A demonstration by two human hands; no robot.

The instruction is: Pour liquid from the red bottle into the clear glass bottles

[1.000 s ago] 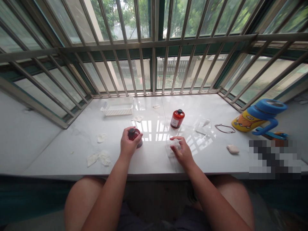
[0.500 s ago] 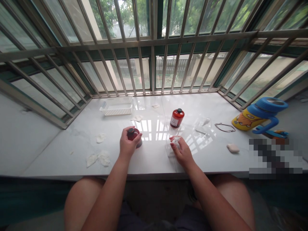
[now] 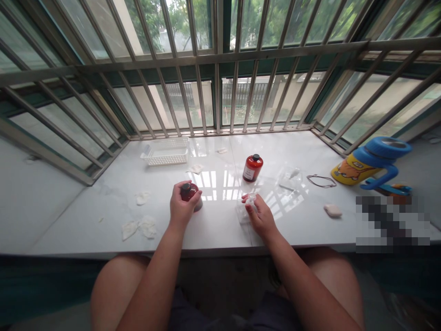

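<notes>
My left hand (image 3: 182, 209) is wrapped round a dark red bottle (image 3: 190, 191) with a black cap, upright on the white counter. To the right, my right hand (image 3: 260, 214) is closed on a small clear bottle (image 3: 245, 215), gripping it near its pale top; the fingers hide part of it. Beyond the hands and between them stands another red bottle (image 3: 253, 169), with a white label and a black cap, touched by neither hand.
A white perforated basket (image 3: 167, 158) sits at the back left. Crumpled tissues (image 3: 148, 226) lie at left. On the right are clear plastic packaging (image 3: 290, 176), a thin cord loop (image 3: 321, 181), a pale rounded case (image 3: 332, 210) and a blue-and-yellow flask (image 3: 365, 161). Metal bars (image 3: 217, 96) line the window.
Both hands keep their holds on the bottles. The whole view has shifted very slightly; nothing on the counter has visibly moved.
</notes>
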